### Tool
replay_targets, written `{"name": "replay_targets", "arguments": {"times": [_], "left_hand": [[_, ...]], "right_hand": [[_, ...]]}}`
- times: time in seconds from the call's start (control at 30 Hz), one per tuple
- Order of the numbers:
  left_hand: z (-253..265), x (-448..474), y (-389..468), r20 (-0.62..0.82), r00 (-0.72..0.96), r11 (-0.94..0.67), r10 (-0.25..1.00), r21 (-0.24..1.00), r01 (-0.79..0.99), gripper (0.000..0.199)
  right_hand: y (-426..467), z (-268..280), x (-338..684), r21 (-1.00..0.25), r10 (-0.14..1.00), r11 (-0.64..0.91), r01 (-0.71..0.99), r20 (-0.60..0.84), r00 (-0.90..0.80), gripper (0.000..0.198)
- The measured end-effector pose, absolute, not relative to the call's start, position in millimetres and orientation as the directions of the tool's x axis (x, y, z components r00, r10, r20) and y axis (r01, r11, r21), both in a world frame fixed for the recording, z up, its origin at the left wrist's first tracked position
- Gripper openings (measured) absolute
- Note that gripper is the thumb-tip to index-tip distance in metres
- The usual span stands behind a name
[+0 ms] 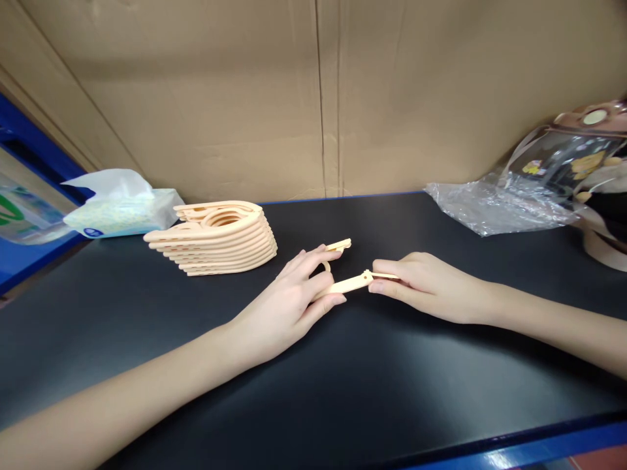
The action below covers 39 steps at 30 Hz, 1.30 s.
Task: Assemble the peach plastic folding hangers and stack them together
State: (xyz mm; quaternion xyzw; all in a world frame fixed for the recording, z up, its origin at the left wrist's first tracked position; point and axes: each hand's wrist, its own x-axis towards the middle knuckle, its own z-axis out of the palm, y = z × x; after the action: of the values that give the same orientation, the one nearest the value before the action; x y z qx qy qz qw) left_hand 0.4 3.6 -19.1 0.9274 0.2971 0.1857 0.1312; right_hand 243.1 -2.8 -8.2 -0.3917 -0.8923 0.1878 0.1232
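Note:
A pale yellow plastic folding hanger (350,284) is held between my two hands over the middle of the black table (313,405). My left hand (289,297) is closed around its body, with the fingers over the top and the thumb along the near side. Part of the hanger, including some of its curved hook, is hidden under those fingers. On the other side, my right hand (431,284) pinches a thin flat piece at the hanger's jointed end between thumb and fingers. Left of my left hand stands a neat stack of peach folding hangers (220,241).
A tissue pack (132,212) lies at the back left beside a blue frame (39,143). Crinkled clear plastic wrap (494,205) and a transparent bag with brown trim (563,150) are at the back right. A cardboard wall (235,98) rises behind the table.

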Motion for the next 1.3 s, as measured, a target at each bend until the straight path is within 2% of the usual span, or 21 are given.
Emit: {"name": "replay_targets", "arguments": {"times": [0.1, 0.17, 0.4, 0.73, 1.1, 1.2, 1.3], "left_hand": [[-18.9, -0.1, 3.7, 0.255, 0.751, -0.78, 0.609, 0.366, 0.508, 0.026], [-18.7, -0.5, 3.7, 0.238, 0.761, -0.782, 0.604, 0.362, 0.507, 0.025], [-19.4, -0.2, 3.8, 0.227, 0.78, -0.798, 0.583, 0.341, 0.497, 0.025], [-20.3, 0.5, 4.5, 0.214, 0.793, -0.809, 0.571, 0.315, 0.497, 0.025], [-21.3, 1.1, 5.1, 0.205, 0.799, -0.812, 0.565, 0.309, 0.495, 0.024], [-20.4, 0.9, 4.8, 0.204, 0.799, -0.813, 0.566, 0.301, 0.499, 0.025], [-19.6, 0.4, 4.2, 0.211, 0.798, -0.815, 0.565, 0.297, 0.499, 0.025]], "right_hand": [[-4.8, -9.7, 242.3, -0.392, 0.752, 0.629, 0.671, 0.09, -0.653, 0.04], [-6.2, -11.5, 242.5, -0.321, 0.75, 0.647, 0.692, 0.098, -0.655, 0.041], [-5.7, -17.4, 247.8, 0.08, 0.672, 0.713, 0.696, 0.206, -0.712, 0.047], [-3.1, -19.2, 251.1, 0.337, 0.572, 0.704, 0.625, 0.253, -0.78, 0.052], [-3.2, -16.3, 250.3, 0.496, 0.462, 0.676, 0.545, 0.292, -0.838, 0.044], [-4.0, -16.3, 249.2, 0.483, 0.471, 0.671, 0.562, 0.307, -0.827, 0.044], [-4.0, -17.7, 248.8, 0.416, 0.508, 0.681, 0.603, 0.325, -0.798, 0.045]]}}
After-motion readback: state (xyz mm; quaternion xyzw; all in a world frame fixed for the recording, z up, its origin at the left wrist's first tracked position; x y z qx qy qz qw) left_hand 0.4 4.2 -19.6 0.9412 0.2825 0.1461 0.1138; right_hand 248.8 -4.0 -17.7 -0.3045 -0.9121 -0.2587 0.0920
